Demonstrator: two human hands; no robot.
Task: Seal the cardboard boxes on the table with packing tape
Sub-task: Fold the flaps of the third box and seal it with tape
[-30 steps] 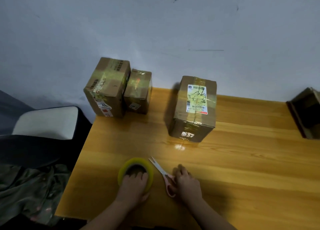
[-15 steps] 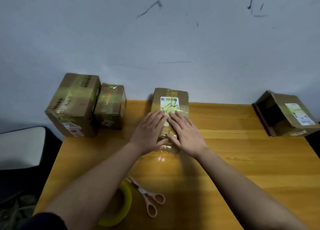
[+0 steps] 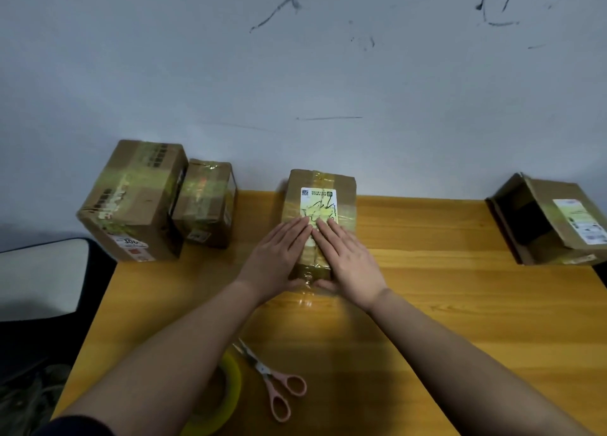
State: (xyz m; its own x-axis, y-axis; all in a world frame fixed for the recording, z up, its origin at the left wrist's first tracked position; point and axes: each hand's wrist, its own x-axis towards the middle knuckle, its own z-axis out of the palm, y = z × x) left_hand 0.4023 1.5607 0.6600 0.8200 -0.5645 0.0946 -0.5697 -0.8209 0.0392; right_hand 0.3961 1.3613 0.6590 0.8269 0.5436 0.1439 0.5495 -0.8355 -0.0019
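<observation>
Both hands, left hand (image 3: 277, 256) and right hand (image 3: 346, 260), press flat with straight fingers (image 3: 300, 227) on the taped cardboard box (image 3: 323, 184) at the bench's (image 3: 460, 304) far middle; tape roll (image 3: 230, 389) lies near.
</observation>
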